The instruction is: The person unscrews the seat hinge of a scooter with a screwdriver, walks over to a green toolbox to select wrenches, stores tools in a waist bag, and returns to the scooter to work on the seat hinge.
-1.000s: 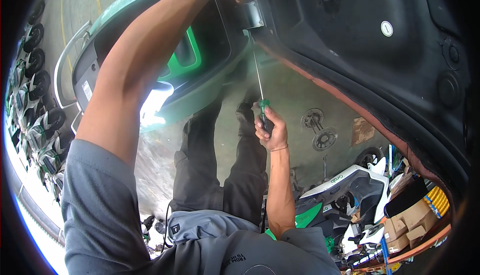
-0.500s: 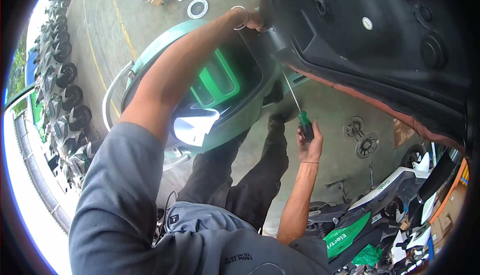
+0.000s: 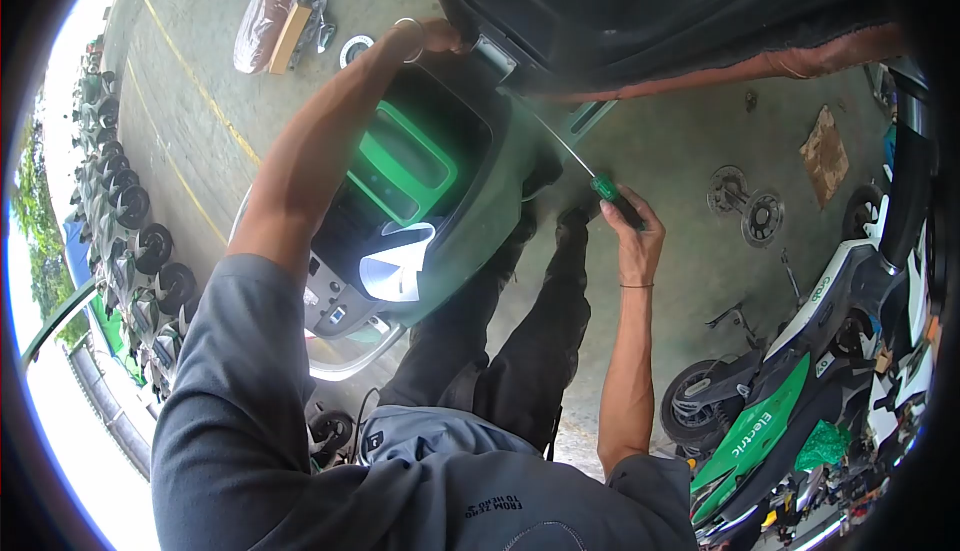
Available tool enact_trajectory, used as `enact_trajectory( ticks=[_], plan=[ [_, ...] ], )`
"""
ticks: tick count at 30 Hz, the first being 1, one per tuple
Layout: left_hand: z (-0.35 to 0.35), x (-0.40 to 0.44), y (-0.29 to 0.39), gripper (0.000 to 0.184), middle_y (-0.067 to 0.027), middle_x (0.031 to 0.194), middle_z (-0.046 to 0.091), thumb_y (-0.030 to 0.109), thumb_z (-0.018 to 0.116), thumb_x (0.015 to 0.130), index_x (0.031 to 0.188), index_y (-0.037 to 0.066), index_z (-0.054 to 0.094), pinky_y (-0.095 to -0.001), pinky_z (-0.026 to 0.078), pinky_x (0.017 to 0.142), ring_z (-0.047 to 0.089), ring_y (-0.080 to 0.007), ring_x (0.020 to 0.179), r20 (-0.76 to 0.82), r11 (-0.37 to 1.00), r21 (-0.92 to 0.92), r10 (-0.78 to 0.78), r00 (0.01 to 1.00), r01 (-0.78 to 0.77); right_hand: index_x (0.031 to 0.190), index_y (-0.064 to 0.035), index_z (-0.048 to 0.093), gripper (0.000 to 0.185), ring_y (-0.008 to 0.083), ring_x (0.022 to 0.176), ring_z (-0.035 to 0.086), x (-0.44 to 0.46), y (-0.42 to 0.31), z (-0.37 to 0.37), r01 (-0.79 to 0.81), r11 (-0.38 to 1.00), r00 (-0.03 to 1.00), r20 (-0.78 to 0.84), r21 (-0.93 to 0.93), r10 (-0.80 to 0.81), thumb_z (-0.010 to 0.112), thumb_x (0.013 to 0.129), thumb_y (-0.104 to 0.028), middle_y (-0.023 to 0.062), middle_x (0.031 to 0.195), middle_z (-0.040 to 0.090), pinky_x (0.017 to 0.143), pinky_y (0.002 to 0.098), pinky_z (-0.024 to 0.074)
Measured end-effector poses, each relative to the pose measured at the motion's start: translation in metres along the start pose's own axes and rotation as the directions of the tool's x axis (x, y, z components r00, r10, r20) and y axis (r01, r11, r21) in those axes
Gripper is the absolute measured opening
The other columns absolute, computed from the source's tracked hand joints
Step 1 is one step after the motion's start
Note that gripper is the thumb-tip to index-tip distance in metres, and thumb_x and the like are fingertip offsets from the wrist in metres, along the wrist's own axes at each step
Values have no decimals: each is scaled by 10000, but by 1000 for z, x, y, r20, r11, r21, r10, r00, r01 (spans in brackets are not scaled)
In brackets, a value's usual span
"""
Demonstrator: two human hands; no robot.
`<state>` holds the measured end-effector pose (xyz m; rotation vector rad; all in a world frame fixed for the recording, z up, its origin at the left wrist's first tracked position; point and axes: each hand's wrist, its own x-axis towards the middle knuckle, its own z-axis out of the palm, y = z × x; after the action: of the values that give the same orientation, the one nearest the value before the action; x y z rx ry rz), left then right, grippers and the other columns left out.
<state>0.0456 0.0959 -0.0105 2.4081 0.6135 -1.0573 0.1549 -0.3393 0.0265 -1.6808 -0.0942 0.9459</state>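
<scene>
My right hand is closed round the green and black handle of a screwdriver. Its long thin shaft slants up and left, and the tip reaches the scooter body just below a metal hinge bracket. Beside that bracket is my left hand, its fingers curled in; what they grip is hidden. The raised scooter seat, dark underneath with a reddish-brown edge, hangs above both hands. Below my left forearm lies the open storage well, with a bright green frame inside and a curled white sheet at its near end.
A green and white scooter lies among parts at lower right. Metal wheel parts and a piece of brown cardboard are on the floor. Wrapped goods stand at upper left, with a row of scooters beyond.
The view has shifted, so the raised seat now sits higher in it and more floor shows at right. The screwdriver leans more to the left, still in my right hand with its tip near the hinge.
</scene>
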Motion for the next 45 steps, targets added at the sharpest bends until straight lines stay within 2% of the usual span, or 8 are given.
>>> enact_trajectory(
  ticks=[2, 7, 17, 22, 27, 31, 36, 45],
  plan=[
    [2, 2, -1, 517, -156, 995, 665, 494, 538, 882, 975, -3, 647, -403, 431, 875, 574, -294, 933, -13, 999, -17, -42, 999, 42, 1109, 12, 605, 372, 100, 646, 564, -3, 0, 14, -110, 882, 970, -145, 458, 196, 729, 859, -234, 62, 773, 614, 553, 222, 445],
    [21, 26, -28, 382, -89, 986, 670, 356, 548, 870, 969, 14, 687, -364, 415, 887, 560, -209, 942, -5, 930, -345, -136, 991, 126, 909, -52, 559, 410, 95, 416, 442, 4, 4, -14, -570, 748, 821, 196, 341, 537, 576, 935, -461, 72, 686, 566, 340, 210, 285],
    [16, 29, -26, 450, -146, 1192, 637, 335, 606, 801, 1125, 30, 670, -371, 390, 977, 553, -264, 1147, 46, 934, -295, -197, 979, 201, 1115, -27, 605, 313, 94, 623, 514, -6, 23, 8, -14, 936, 994, -93, 352, 50, 689, 893, -231, 42, 814, 574, 542, 226, 414],
    [13, 26, -25, 429, -142, 1160, 651, 344, 600, 804, 1092, 37, 685, -373, 400, 957, 561, -260, 1126, 55, 947, -259, -184, 981, 192, 1028, -42, 602, 348, 100, 511, 474, 0, 1, -11, -445, 837, 892, 72, 319, 447, 620, 930, -376, 46, 773, 563, 425, 222, 351],
    [16, 30, -33, 382, -107, 1126, 666, 338, 580, 824, 1078, 79, 701, -361, 393, 946, 566, -226, 1086, 59, 967, -250, -33, 998, 47, 1027, -29, 603, 297, 105, 632, 545, 9, 28, -7, 40, 985, 999, -7, 168, -39, 610, 945, -314, 57, 807, 577, 534, 245, 431],
    [4, 7, -7, 354, -79, 1078, 668, 337, 570, 854, 1058, 78, 699, -339, 383, 934, 565, -188, 1028, 57, 945, -288, -143, 988, 154, 1054, -23, 604, 260, 106, 699, 561, 7, 27, -2, -18, 955, 995, -85, 297, 45, 613, 943, -258, 52, 829, 584, 597, 254, 448],
    [11, 15, -17, 304, -39, 999, 648, 303, 576, 861, 985, 52, 694, -320, 380, 894, 535, -148, 963, 56, 879, -456, -128, 990, 139, 1065, -8, 595, 279, 122, 679, 559, 14, 9, -22, -517, 841, 855, 145, 162, 498, 617, 942, -258, 49, 870, 579, 581, 260, 454],
    [19, 26, -32, 342, -75, 1056, 656, 298, 585, 838, 1021, 28, 685, -333, 378, 922, 541, -170, 1014, 36, 924, -363, -114, 993, 119, 1178, -1, 574, 314, 116, 775, 563, 9, 48, -5, -68, 948, 996, -36, 309, 83, 667, 882, -41, 45, 914, 572, 673, 253, 470]
  ],
)
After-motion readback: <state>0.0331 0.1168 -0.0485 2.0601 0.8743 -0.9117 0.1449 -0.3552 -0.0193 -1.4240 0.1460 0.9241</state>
